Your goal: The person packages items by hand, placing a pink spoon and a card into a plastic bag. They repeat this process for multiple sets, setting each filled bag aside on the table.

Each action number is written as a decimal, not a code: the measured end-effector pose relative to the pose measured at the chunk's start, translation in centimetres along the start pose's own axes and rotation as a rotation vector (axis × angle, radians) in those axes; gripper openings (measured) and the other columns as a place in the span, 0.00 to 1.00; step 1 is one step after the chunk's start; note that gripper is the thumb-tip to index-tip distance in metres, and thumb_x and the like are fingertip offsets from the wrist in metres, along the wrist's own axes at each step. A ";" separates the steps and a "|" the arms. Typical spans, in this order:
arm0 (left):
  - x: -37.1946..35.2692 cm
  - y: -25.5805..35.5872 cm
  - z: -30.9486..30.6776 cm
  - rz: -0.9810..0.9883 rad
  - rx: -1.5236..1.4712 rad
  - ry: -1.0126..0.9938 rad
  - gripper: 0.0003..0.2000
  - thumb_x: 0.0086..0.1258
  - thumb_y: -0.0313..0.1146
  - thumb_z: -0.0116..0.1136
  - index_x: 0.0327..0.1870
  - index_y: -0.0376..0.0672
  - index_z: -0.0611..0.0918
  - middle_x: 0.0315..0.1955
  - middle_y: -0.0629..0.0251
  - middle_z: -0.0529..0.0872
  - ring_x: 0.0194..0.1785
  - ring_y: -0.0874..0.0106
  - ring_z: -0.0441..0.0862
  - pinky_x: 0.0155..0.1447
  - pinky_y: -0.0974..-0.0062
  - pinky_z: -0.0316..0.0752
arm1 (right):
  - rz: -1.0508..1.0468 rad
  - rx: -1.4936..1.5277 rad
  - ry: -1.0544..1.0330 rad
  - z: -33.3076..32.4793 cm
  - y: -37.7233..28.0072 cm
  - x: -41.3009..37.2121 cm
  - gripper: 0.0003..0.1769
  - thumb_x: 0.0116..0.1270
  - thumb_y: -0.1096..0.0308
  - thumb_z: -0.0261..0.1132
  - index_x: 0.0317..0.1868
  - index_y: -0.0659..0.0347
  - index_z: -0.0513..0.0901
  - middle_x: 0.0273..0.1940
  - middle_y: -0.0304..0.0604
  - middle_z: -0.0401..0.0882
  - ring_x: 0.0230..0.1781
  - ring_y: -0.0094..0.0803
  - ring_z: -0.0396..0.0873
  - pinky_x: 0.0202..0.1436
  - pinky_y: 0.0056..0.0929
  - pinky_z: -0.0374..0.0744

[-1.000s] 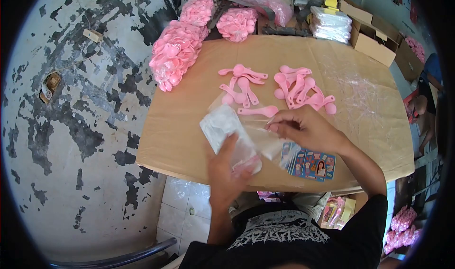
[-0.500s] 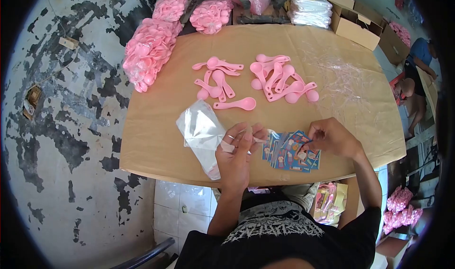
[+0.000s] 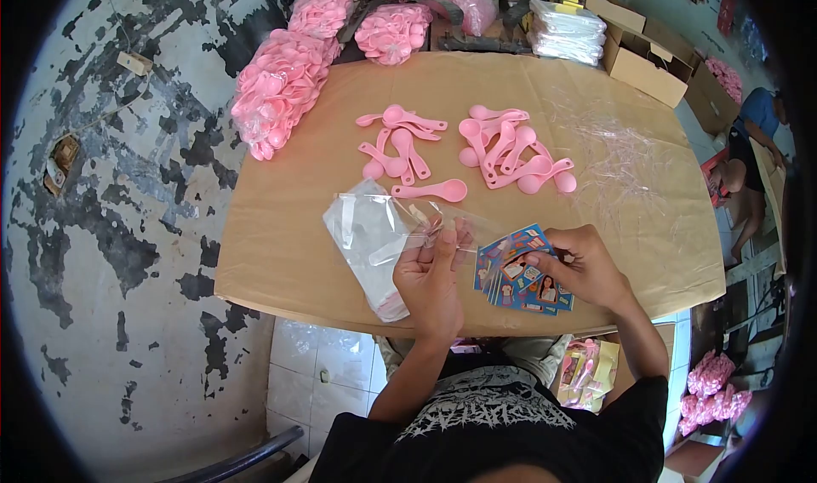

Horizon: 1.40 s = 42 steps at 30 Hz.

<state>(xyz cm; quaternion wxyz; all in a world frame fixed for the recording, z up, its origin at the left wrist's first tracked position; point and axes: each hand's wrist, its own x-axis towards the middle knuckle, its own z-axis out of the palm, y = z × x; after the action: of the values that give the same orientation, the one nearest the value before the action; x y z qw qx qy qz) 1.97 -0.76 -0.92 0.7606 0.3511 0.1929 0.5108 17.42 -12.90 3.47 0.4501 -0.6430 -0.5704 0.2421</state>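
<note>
My left hand (image 3: 431, 280) pinches a clear plastic bag (image 3: 428, 195) between thumb and fingers, and its film spreads to both sides of the hand. Below and beside that hand lies a stack of clear bags (image 3: 364, 257). A blue printed card (image 3: 521, 243) is gripped by my right hand (image 3: 584, 266), its left edge close to the bag's right end. Under it, more blue cards (image 3: 529, 297) lie fanned out on the table. Beyond my hands a single pink measuring spoon (image 3: 432, 191) lies apart from two loose groups of pink spoons (image 3: 511, 151).
Brown paper covers the table (image 3: 281, 253). Thin clear plastic strips (image 3: 617, 155) are scattered at the right. Filled bags of pink spoons (image 3: 281, 91) line the far left edge. Plastic packs (image 3: 566, 32) and an open carton (image 3: 648, 66) stand behind. Another person (image 3: 753, 134) sits at far right.
My right hand has picked up a card from the pile and shifted it left, toward the bag. The bag in my left hand is now spread out wider. The view has shifted slightly.
</note>
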 end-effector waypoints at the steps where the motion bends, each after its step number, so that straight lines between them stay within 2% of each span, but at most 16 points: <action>1: -0.1 0.0 0.1 -0.011 0.004 0.001 0.16 0.73 0.27 0.57 0.58 0.31 0.73 0.46 0.53 0.84 0.52 0.64 0.84 0.60 0.64 0.80 | -0.035 0.003 0.028 0.3 0.0 0.0 0.09 0.67 0.73 0.66 0.46 0.65 0.84 0.26 0.38 0.81 0.22 0.16 0.70 0.24 0.22 0.71; 4: -0.6 0.7 1.3 -0.036 0.032 0.030 0.16 0.72 0.28 0.60 0.56 0.30 0.76 0.46 0.55 0.86 0.48 0.72 0.84 0.54 0.75 0.80 | -0.032 -0.136 0.044 0.5 -1.2 0.4 0.08 0.66 0.73 0.65 0.44 0.65 0.84 0.23 0.41 0.78 0.19 0.20 0.70 0.24 0.23 0.71; 10: -0.8 0.3 0.8 -0.067 0.139 -0.137 0.15 0.72 0.29 0.60 0.55 0.31 0.78 0.49 0.54 0.85 0.49 0.78 0.82 0.53 0.80 0.77 | 0.101 -0.118 -0.133 -0.5 -2.2 0.6 0.07 0.67 0.72 0.64 0.41 0.67 0.84 0.20 0.41 0.75 0.19 0.20 0.68 0.23 0.24 0.70; 13: -1.1 -0.3 0.0 -0.159 0.172 -0.159 0.16 0.72 0.26 0.59 0.56 0.26 0.76 0.49 0.53 0.85 0.51 0.72 0.83 0.55 0.76 0.79 | 0.078 0.113 -0.051 0.6 -1.2 0.6 0.07 0.68 0.71 0.64 0.39 0.67 0.84 0.21 0.38 0.77 0.19 0.17 0.66 0.23 0.24 0.69; 16: -1.6 -0.1 0.4 -0.189 0.209 -0.270 0.20 0.68 0.23 0.62 0.60 0.31 0.75 0.58 0.54 0.80 0.59 0.73 0.78 0.63 0.74 0.73 | 0.170 0.257 -0.035 1.5 -0.4 0.8 0.08 0.69 0.69 0.65 0.41 0.66 0.84 0.22 0.33 0.79 0.21 0.14 0.69 0.24 0.21 0.71; 19: -1.7 -0.9 0.7 -0.024 0.175 -0.447 0.32 0.65 0.22 0.64 0.70 0.34 0.63 0.67 0.52 0.69 0.68 0.65 0.71 0.67 0.67 0.71 | 0.072 0.458 0.030 2.5 0.0 1.0 0.08 0.69 0.68 0.65 0.42 0.65 0.84 0.26 0.32 0.80 0.23 0.14 0.73 0.26 0.19 0.74; 20: -1.9 -0.4 0.7 -0.042 0.180 -0.557 0.31 0.72 0.31 0.59 0.73 0.39 0.58 0.72 0.50 0.60 0.73 0.59 0.62 0.72 0.59 0.65 | 0.082 0.443 -0.008 2.6 0.4 1.1 0.08 0.69 0.69 0.66 0.42 0.65 0.84 0.27 0.33 0.81 0.25 0.15 0.74 0.27 0.18 0.75; 23: -2.0 -0.6 -0.3 -0.135 -0.368 -0.378 0.25 0.79 0.40 0.46 0.71 0.38 0.60 0.71 0.48 0.62 0.72 0.56 0.64 0.73 0.56 0.62 | 0.143 0.441 -0.044 2.8 0.5 1.2 0.07 0.68 0.70 0.66 0.42 0.64 0.83 0.31 0.34 0.82 0.29 0.16 0.77 0.29 0.18 0.76; 24: -1.8 -0.3 -0.8 -0.050 -0.143 -0.410 0.25 0.81 0.46 0.35 0.71 0.38 0.60 0.70 0.46 0.63 0.71 0.54 0.65 0.74 0.53 0.59 | 0.182 0.471 0.000 3.3 -0.9 1.6 0.06 0.68 0.70 0.67 0.41 0.64 0.83 0.32 0.35 0.82 0.29 0.16 0.77 0.29 0.18 0.76; 27: -1.5 -0.3 -1.4 -0.107 -0.196 -0.450 0.25 0.78 0.43 0.45 0.68 0.36 0.63 0.72 0.44 0.60 0.76 0.58 0.57 0.76 0.59 0.53 | 0.297 0.474 -0.060 3.1 -2.1 2.2 0.05 0.66 0.70 0.68 0.38 0.63 0.82 0.33 0.35 0.83 0.32 0.16 0.77 0.31 0.20 0.76; 28: -1.4 -0.6 -1.6 -0.023 -0.065 -0.520 0.26 0.75 0.41 0.53 0.69 0.39 0.63 0.69 0.46 0.65 0.76 0.57 0.56 0.76 0.57 0.51 | 0.334 0.460 -0.113 3.0 -2.1 2.4 0.05 0.66 0.70 0.68 0.37 0.63 0.82 0.33 0.35 0.82 0.33 0.16 0.77 0.31 0.20 0.76; 31: -0.5 -1.4 -2.9 0.197 -0.045 -0.664 0.24 0.68 0.41 0.61 0.60 0.41 0.68 0.65 0.49 0.72 0.73 0.53 0.62 0.77 0.52 0.51 | 0.071 0.346 -0.184 3.9 -1.3 3.3 0.06 0.66 0.69 0.67 0.36 0.64 0.82 0.33 0.36 0.83 0.33 0.17 0.77 0.34 0.24 0.76; 34: 0.2 -0.1 -4.3 0.310 -0.176 -0.555 0.22 0.65 0.38 0.64 0.57 0.43 0.71 0.60 0.53 0.77 0.71 0.51 0.65 0.77 0.49 0.50 | -0.204 0.201 -0.376 3.3 -1.4 6.4 0.08 0.66 0.66 0.67 0.37 0.63 0.84 0.31 0.40 0.83 0.29 0.25 0.79 0.35 0.30 0.77; 37: 0.8 2.8 -5.3 0.376 -0.196 -0.383 0.22 0.62 0.27 0.64 0.57 0.45 0.71 0.59 0.54 0.78 0.71 0.51 0.66 0.77 0.46 0.49 | -0.159 -0.320 -0.120 4.0 -1.0 10.8 0.10 0.64 0.62 0.68 0.38 0.61 0.85 0.35 0.45 0.83 0.34 0.37 0.80 0.39 0.36 0.77; 40: 1.0 4.1 -5.0 0.402 -0.158 -0.322 0.23 0.62 0.22 0.63 0.58 0.45 0.71 0.59 0.54 0.77 0.69 0.51 0.68 0.77 0.44 0.50 | -0.458 -0.703 0.012 5.6 3.1 14.2 0.12 0.62 0.59 0.68 0.39 0.59 0.86 0.41 0.48 0.81 0.43 0.46 0.77 0.46 0.41 0.74; 42: 1.2 4.4 -5.0 0.411 -0.150 -0.313 0.23 0.62 0.22 0.62 0.59 0.45 0.71 0.60 0.54 0.77 0.69 0.51 0.69 0.76 0.44 0.52 | -0.375 -0.787 -0.064 5.9 3.5 14.7 0.12 0.62 0.60 0.68 0.41 0.59 0.86 0.44 0.49 0.80 0.47 0.45 0.75 0.49 0.42 0.72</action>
<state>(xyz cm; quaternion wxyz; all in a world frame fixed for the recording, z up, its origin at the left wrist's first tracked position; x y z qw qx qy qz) -3.61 2.99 -1.00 0.6855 0.4005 -0.0406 0.6067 17.73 3.09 0.66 0.1890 -0.6431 -0.7397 -0.0597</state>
